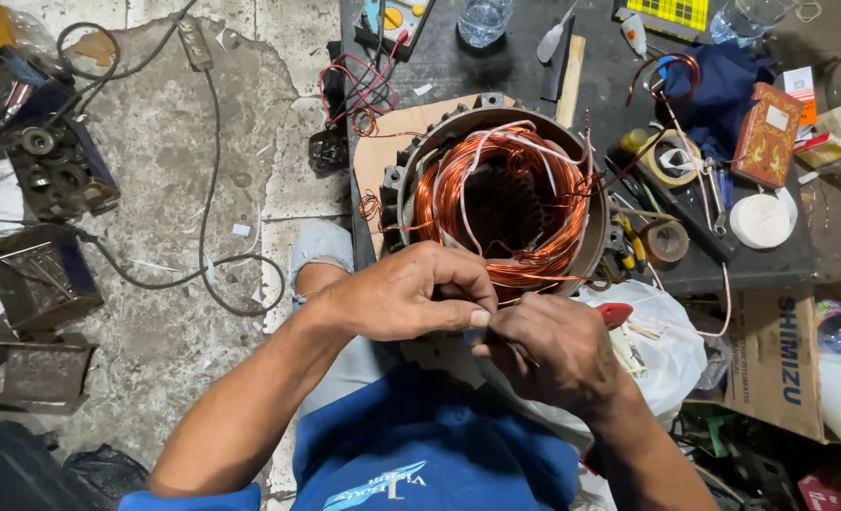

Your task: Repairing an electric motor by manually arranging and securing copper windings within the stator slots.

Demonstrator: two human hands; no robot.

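Copper wire (510, 301) pinched between left hand (411, 291) and right hand (548, 350) — both closed, just below stator (501, 194).

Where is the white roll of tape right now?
In the head view, the white roll of tape lies flat at the right of the dark workbench, near its front edge, below the red patterned box.

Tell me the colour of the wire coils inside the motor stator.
Copper-orange coils, seen in the head view.
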